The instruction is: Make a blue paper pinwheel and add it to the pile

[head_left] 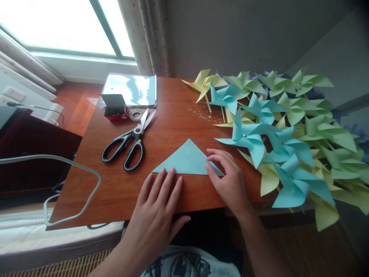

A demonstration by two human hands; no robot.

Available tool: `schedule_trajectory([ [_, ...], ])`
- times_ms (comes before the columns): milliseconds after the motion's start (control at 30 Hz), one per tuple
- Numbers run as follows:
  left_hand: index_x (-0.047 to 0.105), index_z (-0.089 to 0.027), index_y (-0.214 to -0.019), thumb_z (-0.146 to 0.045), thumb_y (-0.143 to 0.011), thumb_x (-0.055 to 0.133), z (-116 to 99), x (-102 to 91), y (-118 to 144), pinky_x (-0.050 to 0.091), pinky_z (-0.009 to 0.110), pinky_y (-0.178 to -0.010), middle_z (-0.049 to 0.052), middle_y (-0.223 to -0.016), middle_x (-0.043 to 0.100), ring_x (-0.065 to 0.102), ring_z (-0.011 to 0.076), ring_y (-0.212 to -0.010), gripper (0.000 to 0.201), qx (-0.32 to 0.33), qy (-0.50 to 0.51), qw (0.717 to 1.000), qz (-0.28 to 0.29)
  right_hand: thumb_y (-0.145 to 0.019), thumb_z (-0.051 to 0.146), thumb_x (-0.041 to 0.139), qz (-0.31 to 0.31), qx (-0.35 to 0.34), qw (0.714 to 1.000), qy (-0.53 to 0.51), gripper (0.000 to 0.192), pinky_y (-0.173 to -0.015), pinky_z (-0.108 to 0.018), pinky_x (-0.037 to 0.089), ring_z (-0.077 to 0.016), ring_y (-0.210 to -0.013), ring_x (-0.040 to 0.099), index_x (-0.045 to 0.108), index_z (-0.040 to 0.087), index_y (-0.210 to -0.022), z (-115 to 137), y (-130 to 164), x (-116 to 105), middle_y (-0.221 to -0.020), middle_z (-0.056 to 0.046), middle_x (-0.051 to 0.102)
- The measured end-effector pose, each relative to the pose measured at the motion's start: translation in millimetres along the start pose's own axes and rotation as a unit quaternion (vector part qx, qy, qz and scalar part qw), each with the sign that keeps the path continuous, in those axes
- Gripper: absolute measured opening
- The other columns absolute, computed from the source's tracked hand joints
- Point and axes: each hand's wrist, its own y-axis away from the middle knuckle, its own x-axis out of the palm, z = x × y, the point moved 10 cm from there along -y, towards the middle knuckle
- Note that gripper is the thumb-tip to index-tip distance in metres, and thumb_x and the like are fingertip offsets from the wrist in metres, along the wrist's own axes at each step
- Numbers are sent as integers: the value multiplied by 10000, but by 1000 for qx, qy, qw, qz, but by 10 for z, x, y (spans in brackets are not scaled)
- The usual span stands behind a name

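A flat triangle of light blue paper (184, 161) lies on the reddish-brown wooden table (173, 115), near the middle of its near side. Its long, straight edge faces the person, and its blunt peak points to the far side. The two slanting sides run down to narrow corners at left and right. The surface looks smooth and matt, with crisp outer edges; whether it is more than one layer thick cannot be told.

The person's left hand (157, 209) is spread flat, palm down and thumb well out to the side, with fingertips at the left part of the long edge. The right hand (227, 179) is loosely curled at the triangle's right slope, its thumb and forefinger set a little apart over the paper; whether they pinch it cannot be told.

To the left lie open steel scissors with black and grey handles (135, 136), blades pointing to the far side. Beyond them are a small open box (117, 109) and a pale roll of tape (135, 115). Blue, yellow and green paper pinwheels (246, 136) crowd the right side.
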Motion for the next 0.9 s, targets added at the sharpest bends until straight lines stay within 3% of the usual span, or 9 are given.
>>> schedule_trajectory([
  [333, 554, -104, -1421, -540, -924, 557, 50, -128, -118, 300, 584, -1166, 220, -1554, 446, 420, 410, -1431, 661, 5, 14, 999, -33, -925, 205, 628, 14, 107, 978, -181, 35, -955, -409, 541, -247, -1107, 664, 650, 232, -921, -202, 91, 68, -1190, -78, 690],
  [533, 608, -107, -1334, -249, -924, 635, 99, -268, -253, 329, 578, -1177, 206, -1505, 519, 466, 366, -1411, 434, 31, 13, 994, -107, -916, 255, 660, 16, 169, 946, -275, 37, -874, -342, 562, -229, -1067, 680, 657, 231, -888, -250, 87, 97, -1162, -70, 702],
  [733, 659, -160, -1245, -66, -861, 672, 139, -501, -377, 405, 537, -1133, 143, -1363, 667, 583, 319, -1315, 395, 79, 30, 973, -214, -866, 300, 726, 29, 247, 903, -350, 96, -831, -299, 566, -211, -1006, 698, 658, 235, -846, -291, 137, 147, -1128, -45, 731],
  [833, 698, -186, -1154, -56, -842, 698, 184, -598, -453, 440, 499, -1104, 94, -1244, 744, 651, 293, -1231, 339, 85, 62, 963, -246, -856, 339, 740, 40, 261, 904, -337, 129, -847, -326, 572, -234, -1022, 700, 667, 238, -892, -283, 163, 127, -1164, -58, 726],
  [900, 706, -192, -1139, -53, -827, 715, 214, -638, -499, 455, 489, -1085, 81, -1202, 763, 672, 287, -1196, 342, 84, 83, 959, -259, -869, 358, 732, 44, 244, 920, -304, 193, -896, -361, 568, -253, -1080, 684, 679, 252, -1022, -243, 147, 53, -1219, -71, 708],
])
